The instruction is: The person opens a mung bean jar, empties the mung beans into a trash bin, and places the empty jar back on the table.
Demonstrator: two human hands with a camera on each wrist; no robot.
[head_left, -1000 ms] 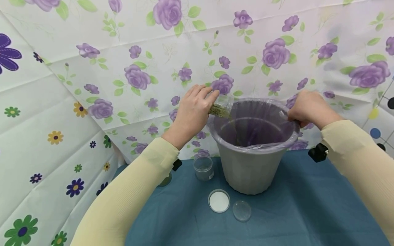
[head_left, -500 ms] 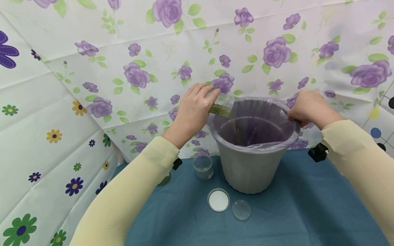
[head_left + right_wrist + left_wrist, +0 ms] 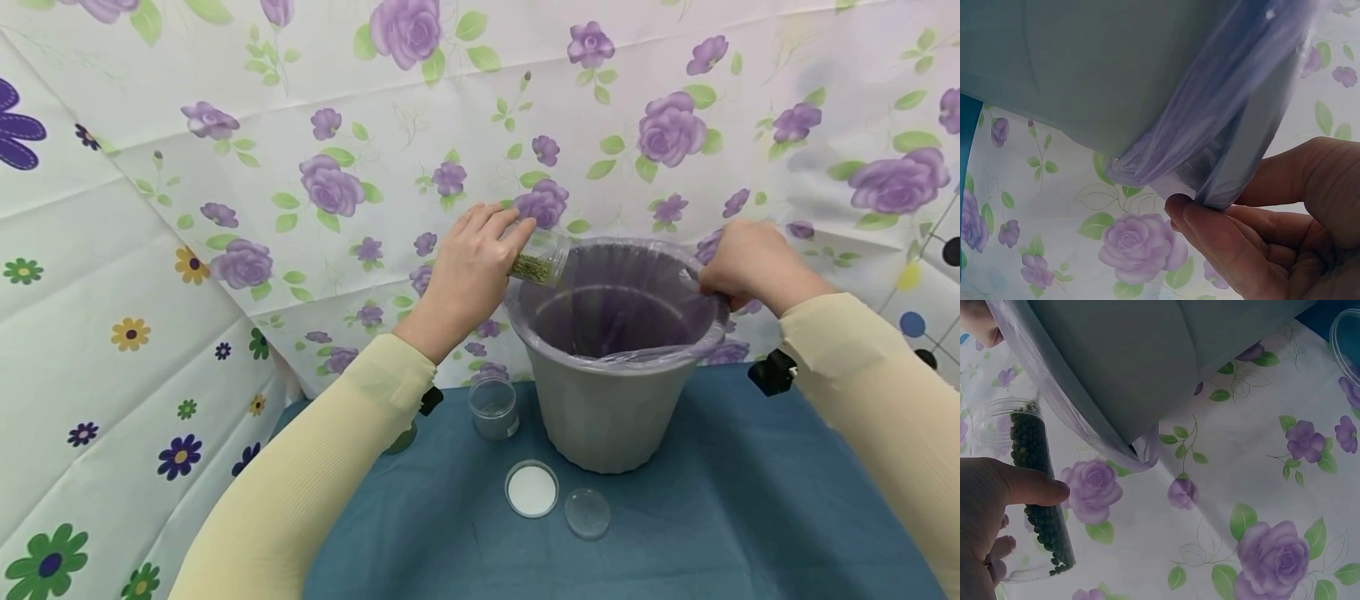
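In the head view my left hand grips a clear plastic jar, tipped sideways with its open mouth over the left rim of a grey trash can. Small green beans lie along the lower side of the jar; they look like mung beans. A thin purple trash bag lines the can and folds over its rim. At the can's right side, my right hand pinches the rim and the bag between thumb and fingers, as the right wrist view shows.
On the blue tablecloth, left of the can, stands a clear open container. In front lie a shallow round dish with a white surface and a clear round lid. A dark green round thing is partly behind my left sleeve.
Half a second ago a thin stream of beans fell from the jar into the can; no stream shows now. Both hands have stayed almost where they were.
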